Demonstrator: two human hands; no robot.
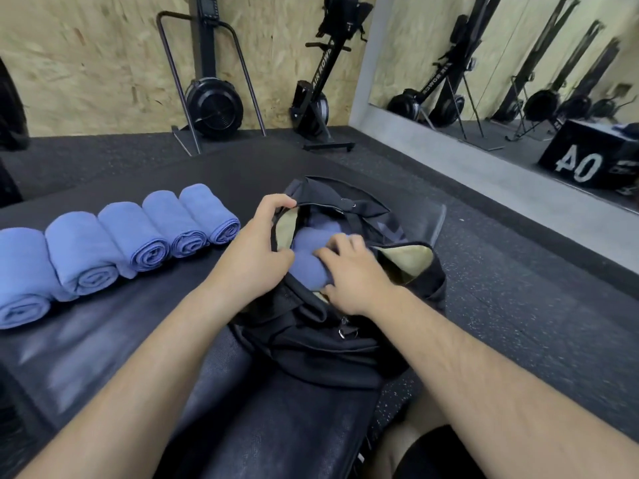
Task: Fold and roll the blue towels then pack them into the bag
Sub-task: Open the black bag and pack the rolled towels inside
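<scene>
- I see the black fabric bag (328,340) with a tan lining lying unzipped at the right end of a black padded surface (103,357). Its mouth faces up.
- My left hand (256,250) is at the left side of the bag's mouth. Its fingers (276,202) are curled over the rim and clamped on the fabric, holding the opening wide.
- My right hand (352,271) lies over the middle of the bag's mouth, on a rolled blue towel (307,264).
- The right hand's fingers (340,245) are curled across the top of the roll and the thumb is at its near end, so the hand grips the towel.
- That towel sits partly inside the bag, lying across the opening between my two hands, with its near end at the bag's near rim.
- More blue cloth (318,219) shows deeper in the bag, just beyond the held roll. I cannot tell how many towels are down there.
- To the left of the bag, five rolled blue towels (138,236) lie side by side in a row on the surface. Each touches the next, and their spiral ends face me.
- Beyond the bag, two black rowing machines (214,105) stand upright against a chipboard wall.
- To the bag's far right, a wall mirror (518,46) reflects a black box with white numerals (587,157).
</scene>
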